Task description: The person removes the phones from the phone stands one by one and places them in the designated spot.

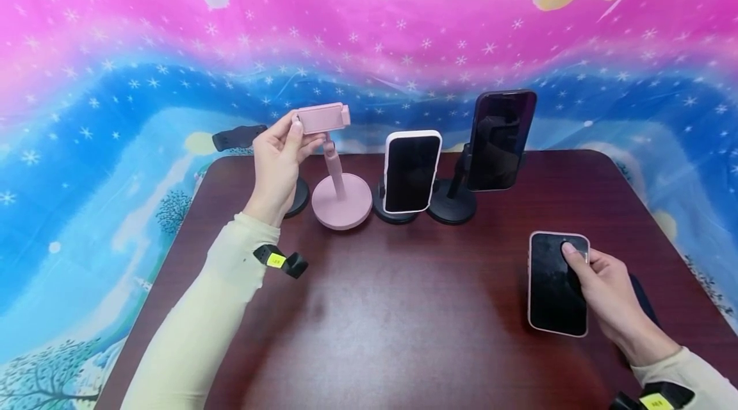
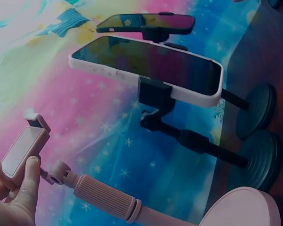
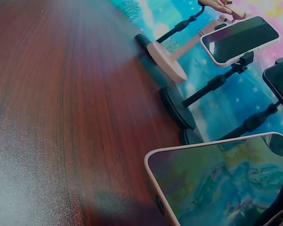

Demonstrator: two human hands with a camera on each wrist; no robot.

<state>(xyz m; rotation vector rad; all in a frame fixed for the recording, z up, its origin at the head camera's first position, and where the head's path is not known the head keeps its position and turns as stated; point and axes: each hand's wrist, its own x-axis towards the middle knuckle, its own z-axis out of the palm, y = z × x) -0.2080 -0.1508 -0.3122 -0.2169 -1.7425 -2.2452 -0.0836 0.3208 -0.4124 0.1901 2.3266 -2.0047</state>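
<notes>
My left hand point(image 1: 278, 157) pinches the clamp head point(image 1: 320, 118) of a pink phone stand point(image 1: 341, 201). In the left wrist view the thumb and fingers hold the clamp point(image 2: 24, 153) at its end, above the ribbed pink neck point(image 2: 105, 198). No phone sits in that clamp. Over the right part of the table, my right hand point(image 1: 614, 298) grips a smartphone point(image 1: 557, 285) in a pale pink case, thumb on its dark screen. The same phone point(image 3: 221, 174) fills the lower right of the right wrist view, where most of the hand is hidden.
Right of the pink stand, a white-cased phone point(image 1: 412, 172) and a dark phone point(image 1: 500, 141) are clamped in black stands. Another black stand point(image 1: 239, 137) is partly hidden behind my left hand. A dark object point(image 1: 644, 300) lies beyond my right hand. A patterned cloth point(image 1: 369, 32) hangs behind the table point(image 1: 403, 333).
</notes>
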